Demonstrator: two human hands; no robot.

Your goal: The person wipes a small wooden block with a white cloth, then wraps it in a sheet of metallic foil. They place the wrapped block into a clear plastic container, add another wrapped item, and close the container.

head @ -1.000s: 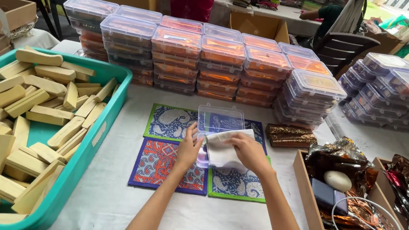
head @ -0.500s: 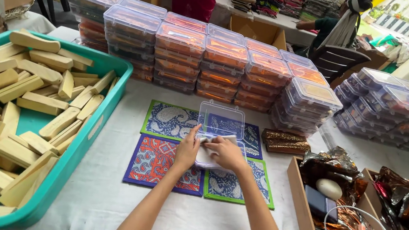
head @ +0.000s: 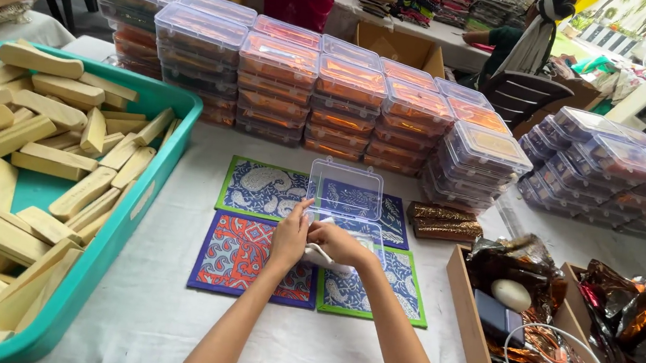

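Observation:
A clear plastic box [head: 344, 193] lies open on patterned mats [head: 260, 189], its lid tilted up at the far side. Both hands meet at the box's near edge. My left hand [head: 289, 237] and my right hand [head: 337, 243] pinch a small white folded cloth or paper [head: 319, 256] between them, just over the box's lower half. The mats are blue, red and green-edged squares laid in a two-by-two block on the white table cover.
A teal tub [head: 145, 197] of pale wooden blocks [head: 45, 153] fills the left. Stacks of filled clear boxes [head: 308, 87] line the back and right [head: 605, 167]. Two brown wrapped bars [head: 444, 223] lie beside the mats. A wooden tray [head: 464, 311] with foil bags stands at right.
The hands have drawn closer together and gathered the white piece, which was spread wider a second ago. The camera has leaned in nearer to the mats.

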